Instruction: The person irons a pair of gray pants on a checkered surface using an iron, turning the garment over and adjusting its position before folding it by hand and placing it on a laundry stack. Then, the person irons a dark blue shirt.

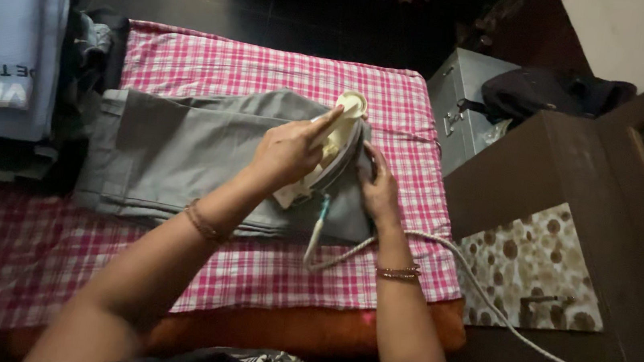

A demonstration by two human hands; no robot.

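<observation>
Your left hand [286, 153] closes its fingers around the iron [340, 147], which stands tipped on the grey trousers [180, 153]. Your right hand [378, 187] presses flat, fingers open, just beside it. The trousers' long axis runs leftward over the soft pink checked cloth [270, 66].

A cream-and-grey electric iron [340, 147] is being stood tilted on its heel atop folded grey trousers [180, 153], approx. at their right end. Its white cord [486, 301] is being trailed off to the right. The trousers are being kept flat, folded lengthwise, w/ waistband at the left, on a pink-and-white checked cloth [270, 66].
</observation>
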